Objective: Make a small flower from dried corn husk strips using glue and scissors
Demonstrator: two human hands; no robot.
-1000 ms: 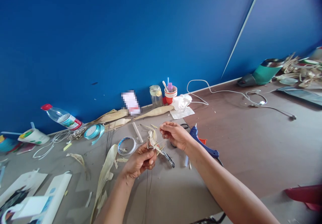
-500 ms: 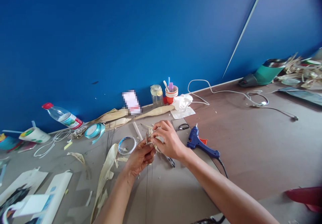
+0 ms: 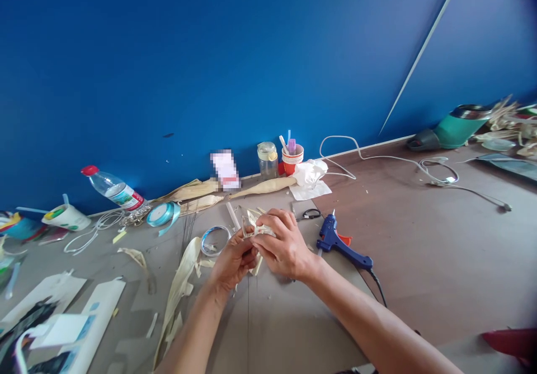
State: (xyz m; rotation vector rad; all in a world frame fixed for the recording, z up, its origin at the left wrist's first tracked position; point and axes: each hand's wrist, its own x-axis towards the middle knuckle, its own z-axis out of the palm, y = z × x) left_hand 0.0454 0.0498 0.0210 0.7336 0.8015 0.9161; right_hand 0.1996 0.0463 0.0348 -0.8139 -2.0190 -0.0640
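My left hand [image 3: 237,259] is closed on a small pale piece of dried corn husk [image 3: 250,227], which sticks up beyond the fingers. My right hand [image 3: 283,242] meets it from the right, its fingertips pinched on the same husk. How the piece is shaped between the fingers is mostly hidden. A roll of tape [image 3: 215,241] lies just left of the hands. To the right is a blue glue gun [image 3: 342,242], its nozzle pointing up and its cord running toward me. A long strip of husk [image 3: 180,279] lies left of my left forearm.
Along the blue wall stand a tilted water bottle [image 3: 113,191], a teal ribbon spool [image 3: 161,215], a glass jar [image 3: 267,160] and stacked paper cups [image 3: 292,160]. White tissue [image 3: 310,175] wraps a long husk bundle [image 3: 266,186]. A white cable [image 3: 390,157] crosses the right side. Papers lie at lower left.
My right hand has turned and come down over the husk, its fingers closer together. My left hand keeps its hold. The whole view has shifted slightly.
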